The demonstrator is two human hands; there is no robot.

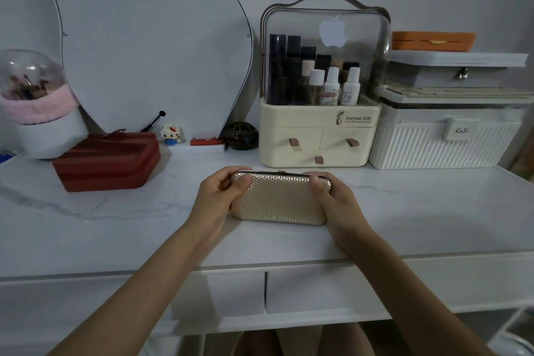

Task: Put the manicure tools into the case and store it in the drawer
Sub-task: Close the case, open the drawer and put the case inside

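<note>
A gold, textured manicure case [280, 201] with a metal clasp frame lies closed on the white marble-look tabletop [115, 228], in the middle. My left hand [219, 193] grips its left end, thumb on top and fingers curled over the far edge. My right hand [335, 196] grips the right end the same way. No loose manicure tools are in sight. Under the table's front edge are two white drawer fronts [318, 289], both shut.
A red box [108, 162] sits at the left, beside a domed brush holder [34, 104]. Behind the case stands a cream cosmetics organiser [318, 136] with small drawers. A white ribbed box [445, 139] is at the right. A mirror [144, 37] leans at the back.
</note>
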